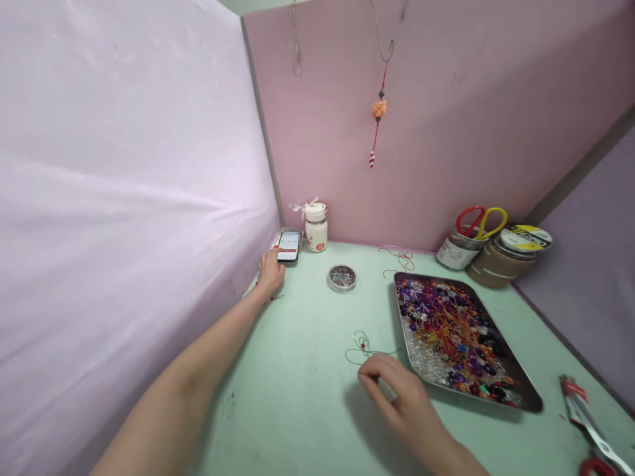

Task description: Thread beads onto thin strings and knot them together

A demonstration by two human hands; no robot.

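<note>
Head view: left hand [271, 272], gripping nothing, touches a phone [289, 239]; right hand [413, 404], curled, its hold unclear, could snag the beaded cord [364, 345] if swept forward.

2 hands [271, 271] [413, 404] | 1 phone [290, 244] | 1 bottle [316, 231] | 1 tray [528, 398]

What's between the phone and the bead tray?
A small round container sits between the phone and the bead tray, apart from both; head view.

Phone [289, 242] beside bottle [316, 233], beads [476, 367] in tray [532, 400]
</note>
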